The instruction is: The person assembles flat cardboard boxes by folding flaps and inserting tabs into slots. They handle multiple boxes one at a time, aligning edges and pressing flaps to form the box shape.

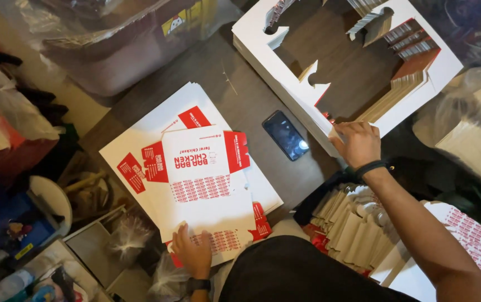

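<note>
the left hand [193,253] lies flat, fingers spread, on the near edge of a red-and-white flat carton sheet [207,184] topping a pile on the dark table [240,95]. the right hand [358,144] pinches the edge of a white punched-out cardboard stack [302,84], beside a black phone [285,135].

Dark table [240,100]: cardboard sheets [196,168], phone [285,135]

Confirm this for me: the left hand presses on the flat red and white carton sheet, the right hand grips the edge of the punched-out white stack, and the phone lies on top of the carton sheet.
One detail is wrong. The phone lies on the bare dark table, between the carton sheet and the white stack, not on the sheet. The head view shows this. The left hand does press on the sheet, and the right hand does grip the stack's edge.
</note>
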